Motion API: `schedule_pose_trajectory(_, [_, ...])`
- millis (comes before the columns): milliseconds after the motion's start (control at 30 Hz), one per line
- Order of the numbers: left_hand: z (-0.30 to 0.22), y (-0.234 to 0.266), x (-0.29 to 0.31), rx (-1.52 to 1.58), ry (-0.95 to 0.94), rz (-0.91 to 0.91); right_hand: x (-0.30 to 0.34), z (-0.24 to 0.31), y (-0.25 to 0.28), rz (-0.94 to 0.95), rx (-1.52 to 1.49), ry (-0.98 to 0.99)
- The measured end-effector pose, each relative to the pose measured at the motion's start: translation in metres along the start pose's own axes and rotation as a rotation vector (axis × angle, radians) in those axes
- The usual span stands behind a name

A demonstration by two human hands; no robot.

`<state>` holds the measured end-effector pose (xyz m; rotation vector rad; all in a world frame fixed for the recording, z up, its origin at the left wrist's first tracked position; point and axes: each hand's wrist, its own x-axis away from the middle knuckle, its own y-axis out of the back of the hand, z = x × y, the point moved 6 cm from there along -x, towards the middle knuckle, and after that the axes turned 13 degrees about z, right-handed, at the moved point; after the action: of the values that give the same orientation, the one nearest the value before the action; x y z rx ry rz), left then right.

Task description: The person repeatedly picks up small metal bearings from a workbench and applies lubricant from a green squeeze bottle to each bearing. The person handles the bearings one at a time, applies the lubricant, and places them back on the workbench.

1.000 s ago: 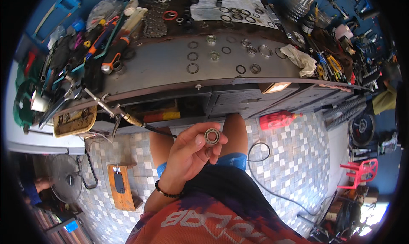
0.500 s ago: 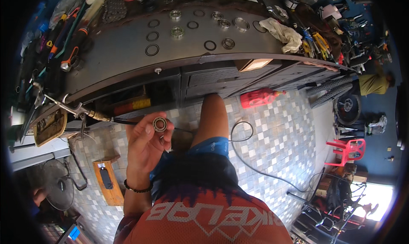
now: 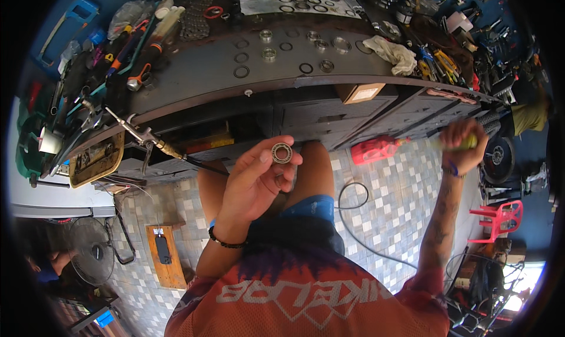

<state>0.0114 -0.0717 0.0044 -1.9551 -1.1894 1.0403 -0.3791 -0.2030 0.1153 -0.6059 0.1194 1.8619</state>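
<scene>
In front of my body, my left hand is closed on a ball bearing, a small metal ring pinched at the fingertips with its round face toward me. Out to the right, my right hand is wrapped round a yellow-green thing; motion smears it, so its kind does not show. On the metal workbench beyond my knees lie several more bearings and thin dark rings, spread out in loose rows.
Hand tools crowd the bench's left end, near an air blow gun at its edge. A white rag and pliers lie to the right. Below stand a red container, a fan and a red chair. A hose crosses the tiled floor.
My right hand has come into view at the right, holding the yellow-green thing. My left hand still pinches the bearing and sits further right in the picture; the whole view has shifted.
</scene>
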Motion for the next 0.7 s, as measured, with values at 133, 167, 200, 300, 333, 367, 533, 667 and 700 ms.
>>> schedule_pose_trajectory(133, [-0.007,-0.016,-0.002,-0.01,-0.039,0.034,-0.074,0.012,-0.206,0.58,-0.337,0.055])
schedule_pose_trajectory(167, [-0.007,-0.02,-0.004,0.003,-0.04,0.048,-0.078,0.012,-0.237,0.731,-0.391,0.055])
schedule_pose_trajectory(200, [-0.007,-0.024,-0.004,0.01,-0.037,0.045,-0.078,0.006,-0.259,0.769,-0.451,0.024])
schedule_pose_trajectory(300, [-0.007,-0.03,-0.004,0.044,-0.042,0.027,-0.077,-0.014,-0.305,0.832,-0.573,-0.08])
schedule_pose_trajectory(333, [-0.007,-0.03,-0.003,0.046,-0.051,0.01,-0.076,-0.021,-0.313,0.863,-0.622,-0.134])
schedule_pose_trajectory(367, [-0.007,-0.032,-0.002,0.045,-0.059,0.003,-0.075,-0.025,-0.319,0.866,-0.638,-0.165])
schedule_pose_trajectory(533, [-0.006,-0.03,0.007,0.07,-0.084,-0.028,-0.067,-0.037,-0.332,0.875,-0.648,-0.254])
schedule_pose_trajectory(667, [-0.004,-0.028,0.008,0.069,-0.082,-0.025,-0.067,-0.039,-0.333,0.889,-0.645,-0.268])
schedule_pose_trajectory(700, [-0.004,-0.028,0.008,0.064,-0.083,-0.024,-0.067,-0.039,-0.334,0.888,-0.644,-0.273])
